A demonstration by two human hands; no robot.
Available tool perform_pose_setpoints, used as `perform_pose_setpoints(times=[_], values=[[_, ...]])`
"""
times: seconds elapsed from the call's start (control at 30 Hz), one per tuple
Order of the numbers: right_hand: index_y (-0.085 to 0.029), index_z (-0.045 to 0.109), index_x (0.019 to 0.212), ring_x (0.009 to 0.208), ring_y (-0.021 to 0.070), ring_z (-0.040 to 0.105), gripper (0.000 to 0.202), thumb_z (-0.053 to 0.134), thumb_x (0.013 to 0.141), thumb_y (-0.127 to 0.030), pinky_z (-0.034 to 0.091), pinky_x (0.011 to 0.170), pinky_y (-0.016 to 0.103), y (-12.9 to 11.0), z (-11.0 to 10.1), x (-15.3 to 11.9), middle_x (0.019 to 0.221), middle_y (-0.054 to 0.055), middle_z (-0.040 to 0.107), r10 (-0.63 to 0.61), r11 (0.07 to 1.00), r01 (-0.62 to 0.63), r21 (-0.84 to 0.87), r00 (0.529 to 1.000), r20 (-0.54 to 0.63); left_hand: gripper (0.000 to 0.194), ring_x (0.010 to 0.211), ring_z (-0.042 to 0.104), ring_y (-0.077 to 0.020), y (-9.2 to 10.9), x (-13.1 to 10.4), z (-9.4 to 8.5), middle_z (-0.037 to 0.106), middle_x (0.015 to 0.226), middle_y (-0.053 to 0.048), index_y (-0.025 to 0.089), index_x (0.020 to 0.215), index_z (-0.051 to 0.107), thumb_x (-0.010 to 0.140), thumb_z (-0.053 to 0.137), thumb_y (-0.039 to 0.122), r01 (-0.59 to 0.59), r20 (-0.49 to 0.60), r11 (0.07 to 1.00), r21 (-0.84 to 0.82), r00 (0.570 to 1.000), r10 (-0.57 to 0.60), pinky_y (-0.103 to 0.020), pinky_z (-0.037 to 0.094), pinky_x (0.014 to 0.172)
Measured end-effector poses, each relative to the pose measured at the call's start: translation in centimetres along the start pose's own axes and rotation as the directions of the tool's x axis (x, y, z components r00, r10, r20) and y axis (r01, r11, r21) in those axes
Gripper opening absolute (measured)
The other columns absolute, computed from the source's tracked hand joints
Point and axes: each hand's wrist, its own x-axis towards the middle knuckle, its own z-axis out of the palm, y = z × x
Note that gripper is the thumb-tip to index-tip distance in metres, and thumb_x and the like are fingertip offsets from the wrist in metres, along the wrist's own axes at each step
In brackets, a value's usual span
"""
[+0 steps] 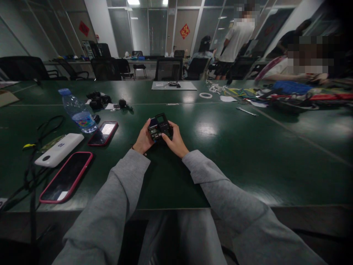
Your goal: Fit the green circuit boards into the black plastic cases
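A phone (66,177) lies close to the front edge of the table (234,147); a brush from the left sleeve (121,184) could push it off. Just beyond lies a power bank (62,149), near a loose cable (33,169) whose snagging could drag it. Farther in, the left hand (143,139) grips the board (156,135) by its side, and the right hand (178,141) clasps the cover (165,128). Both parts sit between the hands; whether they are joined, I cannot tell. Squeezing or twisting hard could crack either; a slack grip could drop one. Beyond, a knock could tip the bottle (83,119).
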Motion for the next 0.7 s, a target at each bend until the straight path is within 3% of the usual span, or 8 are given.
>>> perform_pose_setpoints(times=[0.2,0.5,0.7], values=[[-0.020,0.035,0.137,0.121,0.0274,0.047,0.058,0.056,0.087,-0.041,0.040,0.108,0.051,-0.18,-0.11,0.01,0.130,0.014,0.047,0.005,1.000,-0.005,0.010,1.000,0.006,0.047,0.101,0.068,-0.0250,-0.43,0.50,-0.53,0.075,0.101,-0.009,0.018,0.121,0.066,0.088,0.057,0.050,-0.004,0.017,0.999,-0.042,1.000,0.005,-0.038,0.053,0.088],[-0.022,0.036,0.137,0.119,0.0282,0.047,0.059,0.060,0.086,-0.038,0.041,0.107,0.052,-0.09,0.14,-0.08,0.129,0.014,0.046,-0.046,0.999,0.046,0.014,0.999,-0.016,0.036,0.074,0.067,-0.0145,-0.67,0.79,-0.77,0.074,0.090,-0.004,0.018,0.116,0.068,0.083,0.068,0.031,0.013,-0.023,0.997,-0.079,1.000,-0.015,-0.026,0.052,0.069],[-0.025,0.035,0.138,0.118,0.0287,0.047,0.060,0.060,0.086,-0.040,0.041,0.107,0.053,-0.37,-0.02,-0.09,0.129,0.013,0.045,-0.020,0.999,0.020,0.036,1.000,-0.006,0.040,0.083,0.068,-0.0169,-0.56,0.48,-0.67,0.074,0.097,-0.006,0.019,0.121,0.066,0.082,0.068,0.030,0.014,-0.025,0.997,-0.070,1.000,-0.016,-0.029,0.053,0.074]])
